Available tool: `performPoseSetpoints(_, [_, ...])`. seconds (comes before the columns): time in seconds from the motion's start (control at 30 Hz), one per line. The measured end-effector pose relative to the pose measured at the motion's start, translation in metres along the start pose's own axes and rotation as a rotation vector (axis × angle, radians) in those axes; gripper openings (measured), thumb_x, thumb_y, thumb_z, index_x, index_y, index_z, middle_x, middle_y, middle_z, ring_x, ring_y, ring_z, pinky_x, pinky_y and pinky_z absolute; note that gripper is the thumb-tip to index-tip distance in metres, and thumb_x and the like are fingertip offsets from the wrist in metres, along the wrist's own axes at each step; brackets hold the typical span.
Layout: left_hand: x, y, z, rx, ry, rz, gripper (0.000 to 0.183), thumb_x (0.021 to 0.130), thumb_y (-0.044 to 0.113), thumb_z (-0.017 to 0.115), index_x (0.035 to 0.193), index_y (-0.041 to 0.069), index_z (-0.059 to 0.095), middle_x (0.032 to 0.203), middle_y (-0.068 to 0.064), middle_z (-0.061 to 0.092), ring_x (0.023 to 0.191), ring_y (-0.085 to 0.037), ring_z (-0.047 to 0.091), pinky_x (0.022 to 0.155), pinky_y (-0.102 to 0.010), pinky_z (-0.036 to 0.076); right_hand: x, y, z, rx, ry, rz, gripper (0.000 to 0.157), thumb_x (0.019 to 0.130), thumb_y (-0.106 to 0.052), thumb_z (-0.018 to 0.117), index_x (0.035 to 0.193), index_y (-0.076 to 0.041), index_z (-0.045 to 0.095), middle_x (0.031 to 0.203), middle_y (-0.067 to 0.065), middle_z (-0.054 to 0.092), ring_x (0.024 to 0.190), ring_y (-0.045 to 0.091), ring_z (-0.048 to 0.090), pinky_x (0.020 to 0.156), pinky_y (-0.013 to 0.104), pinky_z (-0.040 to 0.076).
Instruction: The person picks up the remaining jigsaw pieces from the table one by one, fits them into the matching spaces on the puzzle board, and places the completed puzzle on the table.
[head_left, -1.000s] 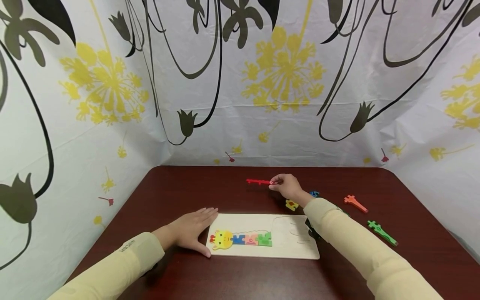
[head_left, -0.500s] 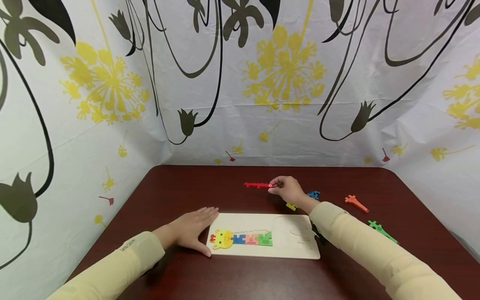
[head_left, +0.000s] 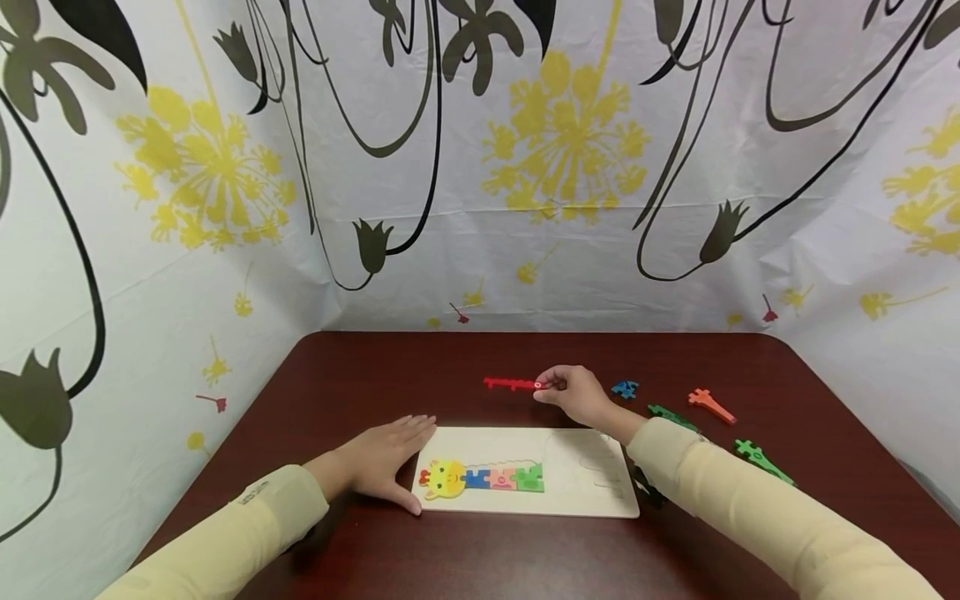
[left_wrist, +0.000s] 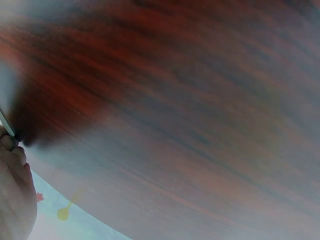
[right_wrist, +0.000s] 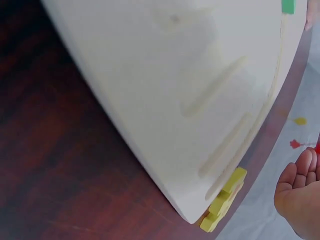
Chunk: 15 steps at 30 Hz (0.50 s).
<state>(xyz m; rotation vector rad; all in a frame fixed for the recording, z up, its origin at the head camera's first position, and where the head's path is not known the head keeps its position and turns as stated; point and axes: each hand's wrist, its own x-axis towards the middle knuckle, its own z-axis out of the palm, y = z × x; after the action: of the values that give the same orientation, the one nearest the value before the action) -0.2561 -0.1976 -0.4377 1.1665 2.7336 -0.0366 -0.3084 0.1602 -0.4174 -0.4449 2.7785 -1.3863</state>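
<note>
My left hand (head_left: 386, 458) rests with straight fingers and spread thumb at the left edge of a pale wooden puzzle board (head_left: 480, 446). On the board lie a yellow giraffe head (head_left: 447, 480) and blue (head_left: 477, 479), pink (head_left: 503, 479) and green (head_left: 530, 478) pieces in a row; its right part shows bare grooves. Beyond the far edge, my right hand (head_left: 581, 393) pinches the right end of a long, thin red puzzle piece (head_left: 510, 383). A yellow puzzle piece (right_wrist: 225, 200) by the board's edge shows in the right wrist view; the right hand hides it in the head view.
Loose puzzle pieces lie on the dark red-brown table (head_left: 375, 375) to the right: blue (head_left: 625, 389), green (head_left: 672, 416), orange (head_left: 711, 406) and another green one (head_left: 763, 462). A white cloth with printed flowers (head_left: 566, 137) hangs around the table.
The right hand has come nearer the board with the red puzzle piece, which has also shifted slightly left. The yellow puzzle piece is now covered from the head view. The left hand has stayed still.
</note>
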Motion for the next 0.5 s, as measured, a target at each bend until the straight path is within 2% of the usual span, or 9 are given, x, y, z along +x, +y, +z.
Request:
performPoseSetpoints(0.27, [0.000,-0.001,0.000,0.009,0.005,0.005,0.122,0.068,0.092,0.042,0.156,0.009,0.019,0.161,-0.005,0.017,0.146,-0.020,0.014,0.116,-0.038,0.016,-0.011,0.001,0.005,0.002,0.001,0.009,0.016,0.088,-0.014,0.074,0.101,-0.006,0.069,0.085,0.002,0.064,0.074,0.017,0.056,0.061,0.029,0.048])
performPoseSetpoints(0.5, [0.000,-0.001,0.000,0.006,0.001,0.007,0.123,0.068,0.092,0.042,0.156,0.009,0.019,0.161,-0.005,0.017,0.147,-0.020,0.014,0.116,-0.038,0.016,-0.020,0.001,0.007,0.024,-0.007,-0.018,0.016,0.087,-0.013,0.074,0.100,-0.005,0.070,0.084,0.000,0.064,0.074,0.017,0.057,0.064,0.031,0.050])
